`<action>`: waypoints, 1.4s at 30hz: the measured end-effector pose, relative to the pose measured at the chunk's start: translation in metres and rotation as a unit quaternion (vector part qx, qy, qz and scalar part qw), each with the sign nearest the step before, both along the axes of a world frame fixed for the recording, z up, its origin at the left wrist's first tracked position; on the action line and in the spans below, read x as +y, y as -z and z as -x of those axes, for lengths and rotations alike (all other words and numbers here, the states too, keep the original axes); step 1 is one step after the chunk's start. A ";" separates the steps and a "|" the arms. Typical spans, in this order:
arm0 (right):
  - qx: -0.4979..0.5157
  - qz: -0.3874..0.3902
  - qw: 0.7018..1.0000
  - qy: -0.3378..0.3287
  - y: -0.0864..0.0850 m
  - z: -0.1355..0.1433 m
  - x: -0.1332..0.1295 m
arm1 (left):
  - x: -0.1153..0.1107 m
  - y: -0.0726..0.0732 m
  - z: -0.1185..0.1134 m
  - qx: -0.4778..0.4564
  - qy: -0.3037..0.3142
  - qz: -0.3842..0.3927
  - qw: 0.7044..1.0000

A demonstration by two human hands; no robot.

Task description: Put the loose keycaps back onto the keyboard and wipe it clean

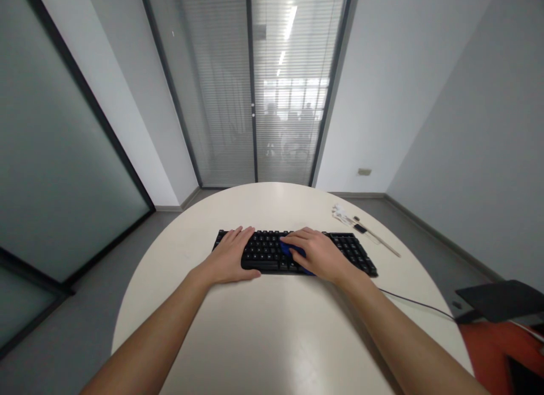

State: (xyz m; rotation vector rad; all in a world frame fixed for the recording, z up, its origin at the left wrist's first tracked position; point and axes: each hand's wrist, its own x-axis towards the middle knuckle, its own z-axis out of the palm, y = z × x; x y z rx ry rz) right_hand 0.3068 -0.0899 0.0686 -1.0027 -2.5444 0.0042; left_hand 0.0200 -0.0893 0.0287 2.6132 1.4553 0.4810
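Note:
A black keyboard (261, 252) lies across the middle of the round table. My left hand (229, 256) rests over its left end, fingers stretched out and holding nothing. Over the keys right of centre, my right hand (318, 250) is closed on a blue cloth (288, 248), pressing it against the keyboard. Most of the cloth is hidden under the palm and fingers. The number pad at the right end shows beyond my right hand.
The cream tabletop (255, 332) has a curved edge. At its back right lie a thin stick (385, 246), a small black piece (360, 228) and a white bundle (339, 212). A dark cable (419, 300) runs off the right edge, near a black and orange object (488, 347).

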 end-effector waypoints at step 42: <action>-0.065 0.033 0.992 0.102 -0.010 -0.027 0.007 | -0.001 -0.001 -0.001 0.004 0.000 0.009 1.000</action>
